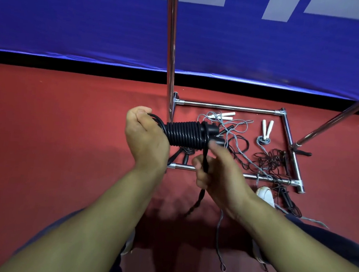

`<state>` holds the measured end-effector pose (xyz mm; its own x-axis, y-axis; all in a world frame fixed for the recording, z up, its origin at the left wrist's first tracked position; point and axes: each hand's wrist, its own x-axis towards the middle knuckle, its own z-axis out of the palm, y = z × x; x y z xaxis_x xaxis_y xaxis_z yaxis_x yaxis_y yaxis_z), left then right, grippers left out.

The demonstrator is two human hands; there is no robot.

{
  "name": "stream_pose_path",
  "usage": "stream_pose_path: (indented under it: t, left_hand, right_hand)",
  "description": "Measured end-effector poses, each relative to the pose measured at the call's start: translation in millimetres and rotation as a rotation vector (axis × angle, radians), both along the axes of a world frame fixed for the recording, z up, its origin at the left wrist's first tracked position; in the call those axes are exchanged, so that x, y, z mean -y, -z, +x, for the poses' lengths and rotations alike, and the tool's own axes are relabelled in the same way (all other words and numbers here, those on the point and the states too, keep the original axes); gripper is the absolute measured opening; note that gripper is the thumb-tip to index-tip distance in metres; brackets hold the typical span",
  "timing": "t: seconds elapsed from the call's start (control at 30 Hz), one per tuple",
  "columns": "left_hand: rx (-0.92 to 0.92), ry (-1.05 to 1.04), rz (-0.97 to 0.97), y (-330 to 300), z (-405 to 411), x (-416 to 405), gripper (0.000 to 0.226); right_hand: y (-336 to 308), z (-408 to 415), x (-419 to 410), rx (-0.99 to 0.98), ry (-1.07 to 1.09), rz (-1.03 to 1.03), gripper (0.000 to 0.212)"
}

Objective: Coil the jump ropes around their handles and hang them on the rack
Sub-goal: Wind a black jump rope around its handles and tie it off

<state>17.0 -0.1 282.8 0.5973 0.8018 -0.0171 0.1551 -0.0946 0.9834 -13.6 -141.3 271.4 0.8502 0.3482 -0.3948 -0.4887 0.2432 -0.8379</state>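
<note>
My left hand grips one end of a black jump rope whose cord is wound in tight turns around its paired handles, held level at mid-frame. My right hand is closed on the loose black cord just below the coil; the tail hangs down toward the floor, blurred. The chrome rack stands behind, its base frame on the red floor and an upright pole rising past my left hand. Inside the base lie several uncoiled ropes: a grey one with white handles and a tangled black one.
A second chrome pole slants up at the right. A blue banner covers the wall behind. A grey cord trails on the floor between my feet, and a white shoe shows beside the rack base.
</note>
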Motion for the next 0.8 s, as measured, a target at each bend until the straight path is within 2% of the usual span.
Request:
stream_pose_path:
  t: [0.07, 0.2, 0.3, 0.43, 0.53, 0.67, 0.8]
  left_hand:
    - [-0.013, 0.045, -0.023, 2.8, -2.8, 5.6, 0.028]
    - [-0.087, 0.136, -0.056, 13.1, -3.4, 10.8, 0.025]
    - [-0.11, 0.17, -0.026, 15.8, -5.2, 10.4, 0.027]
    - [-0.045, 0.102, 0.043, 8.9, -1.7, 5.7, 0.026]
    - [0.007, 0.018, 0.066, -0.1, 7.6, -8.3, 0.024]
    - [0.02, -0.099, 0.024, -2.3, 16.5, -28.0, 0.023]
    - [0.028, -0.067, 0.083, -0.5, 13.4, -29.7, 0.022]
  right_hand:
    - [-1.5, 1.0, 1.2, 0.014, 0.008, -0.004, 0.059]
    - [-6.5, -1.1, 3.0, 0.085, 0.036, -0.061, 0.046]
    - [-9.2, -0.7, 7.6, 0.107, -0.023, -0.13, 0.051]
    - [-2.4, -2.9, 6.3, 0.182, -0.015, -0.243, 0.059]
    - [18.0, -8.0, 3.5, 0.304, 0.001, -0.29, 0.042]
    - [35.2, -21.7, 9.6, 0.567, -0.201, -0.544, 0.032]
    - [33.7, -19.2, 8.2, 0.55, -0.41, -0.676, 0.014]
